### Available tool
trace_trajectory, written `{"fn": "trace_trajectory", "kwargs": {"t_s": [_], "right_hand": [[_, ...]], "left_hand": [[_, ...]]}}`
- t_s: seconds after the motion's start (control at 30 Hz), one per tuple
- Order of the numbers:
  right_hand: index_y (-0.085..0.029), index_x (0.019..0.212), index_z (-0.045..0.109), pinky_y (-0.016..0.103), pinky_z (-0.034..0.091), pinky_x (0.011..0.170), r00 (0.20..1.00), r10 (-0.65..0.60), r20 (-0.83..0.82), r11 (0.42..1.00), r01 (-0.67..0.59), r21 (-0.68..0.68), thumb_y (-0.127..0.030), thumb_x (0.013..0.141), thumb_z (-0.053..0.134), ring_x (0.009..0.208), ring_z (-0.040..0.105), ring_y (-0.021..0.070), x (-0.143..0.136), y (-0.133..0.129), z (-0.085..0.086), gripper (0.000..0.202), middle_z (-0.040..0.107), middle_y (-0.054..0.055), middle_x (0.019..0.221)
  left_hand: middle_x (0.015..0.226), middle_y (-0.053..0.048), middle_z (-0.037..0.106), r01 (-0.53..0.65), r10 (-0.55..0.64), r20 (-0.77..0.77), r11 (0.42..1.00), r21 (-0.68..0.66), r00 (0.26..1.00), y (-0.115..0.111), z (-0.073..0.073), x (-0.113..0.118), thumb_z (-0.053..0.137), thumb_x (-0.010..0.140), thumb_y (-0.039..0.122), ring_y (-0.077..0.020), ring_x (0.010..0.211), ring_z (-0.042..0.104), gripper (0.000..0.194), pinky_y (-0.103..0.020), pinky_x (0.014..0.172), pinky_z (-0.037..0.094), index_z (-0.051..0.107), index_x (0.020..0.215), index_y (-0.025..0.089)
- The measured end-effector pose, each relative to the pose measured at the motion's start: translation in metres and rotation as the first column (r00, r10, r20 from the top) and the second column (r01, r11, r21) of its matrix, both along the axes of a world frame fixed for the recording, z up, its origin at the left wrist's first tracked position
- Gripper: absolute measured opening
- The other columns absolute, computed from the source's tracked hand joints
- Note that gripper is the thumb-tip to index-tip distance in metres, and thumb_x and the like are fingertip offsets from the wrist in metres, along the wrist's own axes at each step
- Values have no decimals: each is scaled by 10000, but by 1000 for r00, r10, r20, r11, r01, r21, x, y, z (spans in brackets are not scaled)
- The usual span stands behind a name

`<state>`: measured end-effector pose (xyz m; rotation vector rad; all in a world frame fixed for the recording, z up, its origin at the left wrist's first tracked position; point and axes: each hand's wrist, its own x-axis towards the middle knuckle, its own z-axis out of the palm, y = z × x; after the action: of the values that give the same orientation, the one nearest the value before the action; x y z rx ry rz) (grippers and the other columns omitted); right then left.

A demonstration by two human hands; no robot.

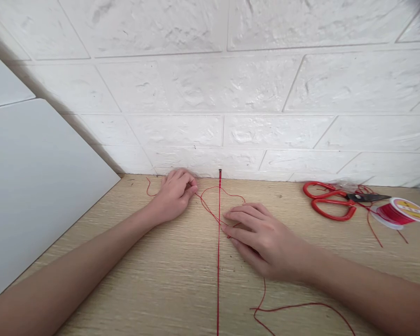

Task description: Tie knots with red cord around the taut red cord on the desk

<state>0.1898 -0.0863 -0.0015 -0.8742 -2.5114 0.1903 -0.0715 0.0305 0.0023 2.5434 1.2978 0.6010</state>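
A red cord (218,261) runs straight from a dark nail (220,172) by the wall toward the front edge of the view. Just below the nail it carries a short knotted stretch. A thinner red thread (205,205) loops across the cord on both sides. My left hand (178,193), left of the nail, pinches this thread between thumb and fingertips, its tail poking out beyond the hand. Right of the cord, my right hand (257,233) rests low over the wood, fingertips together at the thread where it crosses the cord. Its palm side is hidden.
Red-handled scissors (334,205) lie at the right, touching loose red thread. Beside them is a spool of red thread (401,212) with a yellow label. A white board (38,186) fills the left side. The white brick-patterned wall (203,93) bounds the wooden tabletop (154,280) behind.
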Motion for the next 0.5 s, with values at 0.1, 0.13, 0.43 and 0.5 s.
{"fn": "trace_trajectory", "kwargs": {"t_s": [0.1, 0.13, 0.43, 0.5], "right_hand": [[-175, 1221, 650, 515, 430, 1028, 1000, 2, -1, 1000, -2, -3, -152, 949, 512, 1186, 555, 273, 0, 0, -1, 306, 649, 129, 1209], [-176, 1219, 650, 514, 430, 1028, 1000, 2, -3, 1000, -2, -3, -151, 948, 513, 1185, 555, 272, 0, 0, -1, 305, 650, 128, 1208], [-172, 1230, 648, 503, 431, 1024, 1000, -1, 2, 1000, 1, -8, -151, 951, 507, 1186, 553, 271, 1, -1, -1, 313, 647, 129, 1213], [-168, 1220, 652, 494, 428, 1029, 1000, -2, 6, 1000, 2, -6, -153, 952, 506, 1187, 552, 266, 1, -1, -1, 305, 646, 127, 1208]], "left_hand": [[1053, -58, 605, 16, -15, 31, 1000, -26, 999, -1, 3, 0, 546, 936, 311, -247, 1049, 497, 112, -437, 945, 384, 586, 913, 209], [1077, -58, 600, 23, -22, 31, 999, -34, 999, -2, 4, 0, 570, 925, 327, -252, 1066, 494, 118, -441, 952, 381, 600, 929, 213], [1125, -65, 588, 28, -30, -62, 999, -32, 998, -3, 2, 0, 539, 953, 334, -274, 1128, 475, 178, -478, 953, 336, 602, 849, 204], [1100, -66, 592, 35, -36, -69, 999, -18, 997, -2, 1, 0, 510, 970, 340, -266, 1102, 479, 192, -467, 940, 338, 589, 862, 202]]}}
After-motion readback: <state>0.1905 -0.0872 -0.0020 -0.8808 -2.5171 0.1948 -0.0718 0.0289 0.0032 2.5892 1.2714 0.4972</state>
